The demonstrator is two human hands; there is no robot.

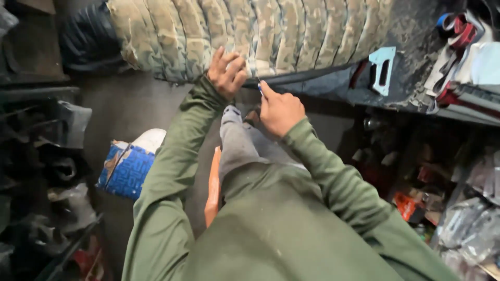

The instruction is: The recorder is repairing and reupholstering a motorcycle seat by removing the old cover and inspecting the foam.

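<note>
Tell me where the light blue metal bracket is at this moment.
In the head view, the light blue metal bracket lies upper right on the dark workbench, right of the camouflage quilted cover and beyond the right hand.

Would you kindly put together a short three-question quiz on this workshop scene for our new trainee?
1. True or false: the left hand rests against the camouflage-patterned quilted cover.
2. What does the right hand pinch between its fingertips?
A. a small thin tool with a blue tip
B. a hammer
C. a paintbrush
3. Fill in: on the floor to the person's left lies a blue patterned ____.

Key
1. True: its fingers lie on the cover's lower edge.
2. A: only the small blue tip shows, so its exact kind cannot be told.
3. Bag.
</note>
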